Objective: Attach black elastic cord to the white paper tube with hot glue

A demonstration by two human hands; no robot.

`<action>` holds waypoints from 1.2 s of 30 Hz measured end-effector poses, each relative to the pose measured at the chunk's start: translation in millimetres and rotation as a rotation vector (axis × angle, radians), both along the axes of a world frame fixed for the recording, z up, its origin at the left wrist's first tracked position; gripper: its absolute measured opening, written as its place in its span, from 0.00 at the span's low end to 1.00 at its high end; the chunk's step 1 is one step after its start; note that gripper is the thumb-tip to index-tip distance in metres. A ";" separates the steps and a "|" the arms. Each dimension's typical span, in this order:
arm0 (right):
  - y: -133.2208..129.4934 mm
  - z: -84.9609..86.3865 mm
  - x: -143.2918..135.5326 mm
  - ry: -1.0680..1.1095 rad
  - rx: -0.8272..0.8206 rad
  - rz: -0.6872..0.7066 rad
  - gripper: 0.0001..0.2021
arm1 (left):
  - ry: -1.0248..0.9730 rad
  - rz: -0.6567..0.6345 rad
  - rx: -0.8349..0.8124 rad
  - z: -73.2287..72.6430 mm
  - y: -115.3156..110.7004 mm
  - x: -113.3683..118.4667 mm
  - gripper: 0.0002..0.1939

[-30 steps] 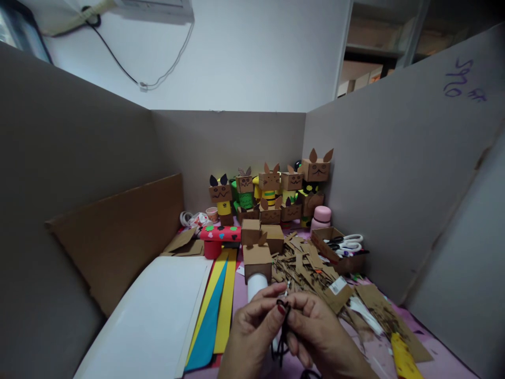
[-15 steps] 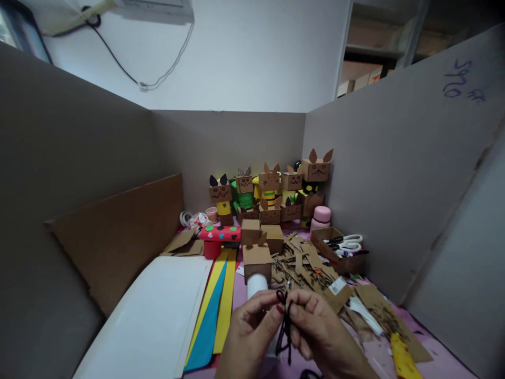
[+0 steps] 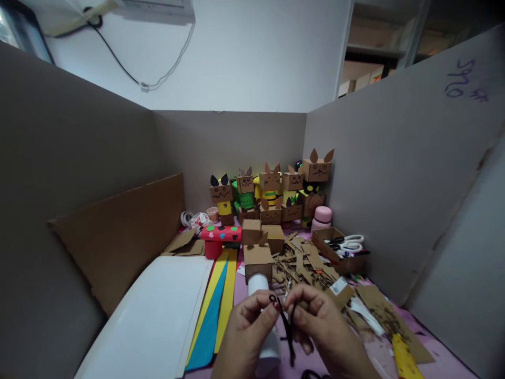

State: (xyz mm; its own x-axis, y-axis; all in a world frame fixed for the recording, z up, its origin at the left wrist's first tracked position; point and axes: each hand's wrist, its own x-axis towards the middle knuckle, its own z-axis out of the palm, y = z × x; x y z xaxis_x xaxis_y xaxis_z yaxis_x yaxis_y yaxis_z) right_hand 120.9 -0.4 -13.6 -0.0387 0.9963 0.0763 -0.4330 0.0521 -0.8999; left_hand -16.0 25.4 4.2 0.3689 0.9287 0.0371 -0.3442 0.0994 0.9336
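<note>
A thin black cord (image 3: 289, 337) hangs between my hands with a small loop at its top. My left hand (image 3: 250, 329) pinches the loop between thumb and index finger. My right hand (image 3: 321, 323) is closed on another strand of the same cord. Below and behind my hands a white tube (image 3: 258, 283) lies on the pink table, reaching a cardboard box head (image 3: 258, 261) with a pointed ear. More black cord (image 3: 311, 374) lies at the bottom edge.
Cardboard scraps (image 3: 302, 263) and a box of scissors (image 3: 340, 250) are on the right. White sheets (image 3: 158, 316) and coloured sheets (image 3: 209, 321) lie left. Box-headed animal figures (image 3: 270, 181) and a pink bottle (image 3: 322, 217) stand behind. Grey partitions (image 3: 229, 137) enclose the table.
My hands have moved slightly apart at the fingertips. The loop has shifted left with my left fingers, and the cord strands now spread into a V at the top.
</note>
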 end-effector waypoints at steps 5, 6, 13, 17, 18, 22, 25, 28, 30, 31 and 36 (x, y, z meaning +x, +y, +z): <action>-3.8 8.4 4.4 -0.094 0.014 -0.076 0.17 | -0.059 -0.078 -0.126 -5.3 -0.3 2.0 0.12; -4.3 9.1 3.3 -0.093 0.019 -0.073 0.17 | -0.070 -0.088 -0.127 -5.6 -0.3 2.2 0.13; -2.8 4.8 -1.7 -0.071 0.012 -0.093 0.17 | 0.041 -0.104 -0.091 -6.4 0.6 -0.5 0.18; -2.5 6.1 -0.1 -0.026 -0.035 -0.024 0.18 | 0.023 -0.137 -0.102 -11.5 3.1 -0.7 0.17; -2.9 7.4 0.0 -0.017 -0.041 -0.008 0.18 | 0.021 -0.140 -0.099 -13.5 4.1 -0.5 0.17; -4.4 10.4 0.2 0.001 -0.069 0.024 0.18 | 0.080 -0.115 -0.061 -21.5 8.9 -0.9 0.16; -3.1 6.2 2.8 0.018 -0.076 0.078 0.18 | 0.089 -0.128 -0.052 -25.1 10.6 -0.9 0.16; -0.7 -1.2 6.5 0.033 -0.054 0.121 0.17 | 0.065 -0.171 -0.075 -25.6 10.2 0.4 0.16; 0.5 -5.2 8.3 0.030 -0.047 0.127 0.16 | 0.053 -0.204 -0.097 -25.1 9.3 1.4 0.16; 0.9 -6.6 8.7 0.026 -0.049 0.129 0.15 | 0.049 -0.223 -0.111 -24.8 8.9 1.8 0.17; 0.5 -6.2 7.9 0.017 -0.047 0.085 0.16 | -0.009 -0.307 -0.217 -24.9 7.1 3.0 0.18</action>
State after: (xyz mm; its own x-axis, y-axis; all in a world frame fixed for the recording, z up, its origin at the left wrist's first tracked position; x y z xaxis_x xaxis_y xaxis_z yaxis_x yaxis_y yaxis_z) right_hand 128.8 0.1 -19.9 -0.1221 0.9921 0.0304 -0.4491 -0.0279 -0.8930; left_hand -13.0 32.5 -20.7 0.6323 0.7614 -0.1433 -0.2761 0.3942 0.8765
